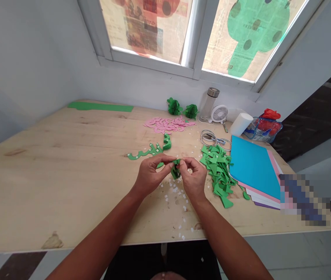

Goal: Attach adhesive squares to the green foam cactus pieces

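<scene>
Both my hands meet near the middle of the table, pinching one small green paper piece (176,172) between them. My left hand (153,174) grips its left side with thumb and forefinger, and my right hand (193,177) pinches the right side. Just beyond my left hand lie curvy green cut-outs (138,155) dotted with small white squares, beside a stack of green shapes (167,142). Tiny white bits (175,189) are scattered under and in front of my hands. A heap of green paper scraps (219,171) lies right of my right hand.
Pink cut-outs (168,124) and two green folded paper shapes (174,106) lie farther back. Scissors (209,138), a bottle (209,105), a small fan (219,113), a white roll (241,124) and coloured sheets (254,167) are at the right. A green strip (100,106) lies back left.
</scene>
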Action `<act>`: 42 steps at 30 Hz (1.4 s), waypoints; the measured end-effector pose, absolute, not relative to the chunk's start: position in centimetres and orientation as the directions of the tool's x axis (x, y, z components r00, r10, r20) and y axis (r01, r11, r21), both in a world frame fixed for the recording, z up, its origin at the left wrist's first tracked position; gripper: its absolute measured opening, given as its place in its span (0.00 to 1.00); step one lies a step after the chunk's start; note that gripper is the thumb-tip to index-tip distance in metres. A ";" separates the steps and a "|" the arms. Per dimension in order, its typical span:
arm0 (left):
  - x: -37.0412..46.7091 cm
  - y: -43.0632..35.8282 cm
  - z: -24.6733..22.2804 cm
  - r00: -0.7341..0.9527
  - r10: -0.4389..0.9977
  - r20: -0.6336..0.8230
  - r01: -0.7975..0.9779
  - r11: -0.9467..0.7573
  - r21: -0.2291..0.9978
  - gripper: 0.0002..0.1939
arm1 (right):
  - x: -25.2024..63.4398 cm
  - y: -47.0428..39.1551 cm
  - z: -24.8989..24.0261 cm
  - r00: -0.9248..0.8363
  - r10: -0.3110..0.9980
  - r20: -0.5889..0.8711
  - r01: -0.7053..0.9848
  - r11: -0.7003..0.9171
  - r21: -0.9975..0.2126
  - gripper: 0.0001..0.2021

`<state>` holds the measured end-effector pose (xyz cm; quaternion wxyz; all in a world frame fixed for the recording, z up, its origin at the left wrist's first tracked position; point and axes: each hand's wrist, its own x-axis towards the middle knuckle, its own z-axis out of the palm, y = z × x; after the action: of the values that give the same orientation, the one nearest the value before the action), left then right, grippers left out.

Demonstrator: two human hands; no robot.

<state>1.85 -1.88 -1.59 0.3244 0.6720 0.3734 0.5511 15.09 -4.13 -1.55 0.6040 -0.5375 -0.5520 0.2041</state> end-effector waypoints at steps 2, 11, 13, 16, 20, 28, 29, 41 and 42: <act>1.9 -1.9 -1.5 0.126 0.844 0.521 0.182 -0.536 0.824 0.06 | 15.0 -4.2 -1.3 0.301 0.816 0.493 0.399 0.362 -0.843 0.07; 1.9 -1.8 -1.9 0.099 0.856 0.507 0.157 -0.516 0.842 0.07 | 14.9 -4.4 -1.2 0.274 0.777 0.567 0.466 0.409 -0.785 0.06; 1.9 -1.8 -1.8 0.097 0.859 0.503 0.156 -0.512 0.844 0.06 | 14.9 -4.4 -1.2 0.266 0.771 0.578 0.476 0.416 -0.775 0.06; 1.9 -1.8 -1.8 0.098 0.859 0.502 0.151 -0.511 0.846 0.07 | 14.9 -4.4 -1.2 0.264 0.761 0.593 0.485 0.426 -0.763 0.06; 1.9 -1.8 -1.8 0.094 0.860 0.501 0.155 -0.510 0.846 0.07 | 14.9 -4.5 -1.2 0.254 0.752 0.608 0.495 0.439 -0.750 0.06; 1.9 -1.9 -1.7 0.085 0.862 0.499 0.160 -0.506 0.848 0.07 | 15.0 -4.4 -1.5 0.198 0.745 0.637 0.532 0.464 -0.708 0.07; 1.9 -1.9 -1.7 0.082 0.865 0.496 0.159 -0.503 0.850 0.07 | 15.0 -4.4 -1.5 0.185 0.744 0.642 0.538 0.470 -0.700 0.07; 1.8 -1.8 -1.6 0.046 0.920 0.389 0.057 -0.392 0.918 0.08 | 15.0 -4.6 -1.4 0.105 0.724 0.682 0.526 0.541 -0.656 0.09; 1.8 -1.8 -1.6 0.045 0.925 0.377 0.046 -0.379 0.924 0.08 | 15.0 -4.6 -1.4 0.103 0.723 0.684 0.519 0.547 -0.657 0.09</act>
<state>1.81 -1.85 -1.61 0.3892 0.6089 0.3989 0.5644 14.99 -4.56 -1.40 0.5769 -0.4675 -0.6639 0.0883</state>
